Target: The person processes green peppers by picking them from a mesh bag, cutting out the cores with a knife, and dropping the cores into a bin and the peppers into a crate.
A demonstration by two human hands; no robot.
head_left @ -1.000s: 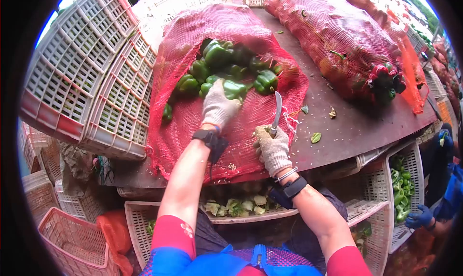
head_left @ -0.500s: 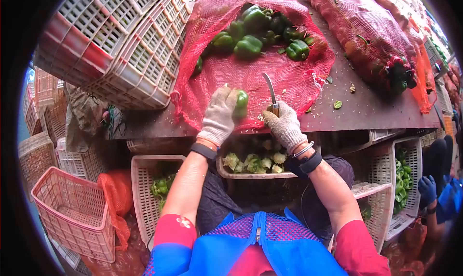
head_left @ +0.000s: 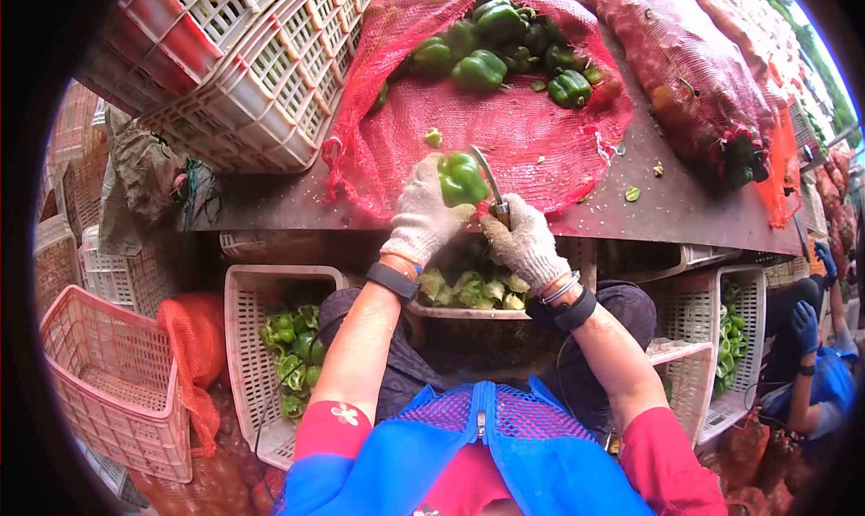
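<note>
From my head camera I look down at my two hands in knit gloves. My left hand point(head_left: 425, 211) is curled around a green pepper point(head_left: 461, 179) and holds it up just over the near edge of the surface point(head_left: 685, 211). My right hand point(head_left: 525, 244) is closed tight on the handle of a knife point(head_left: 487, 184). The blade points up and away from me, and it touches the right side of the pepper.

Under the pepper lies a red net bag point(head_left: 523, 137), spread open on the surface. More green peppers point(head_left: 505, 52) sit in a heap at the far end of the bag. One little green bit point(head_left: 434, 137) lies on the net near my left hand. A second red bag point(head_left: 694, 65), full and tied, lies to the right of the open one.

Stacked white crates point(head_left: 261, 74) lean on the left side of the surface. Below my hands, right under the edge, is a tray point(head_left: 450, 312) with pale green pepper scraps point(head_left: 473, 291) in it. To my left, lower down, a white crate point(head_left: 236, 336) holds cut green peppers point(head_left: 293, 354). A pink crate point(head_left: 108, 381) stands farther left. On my right another white crate point(head_left: 752, 336) has green peppers in it too.

At the far right I see another person's hand point(head_left: 805, 322) in a blue glove.
</note>
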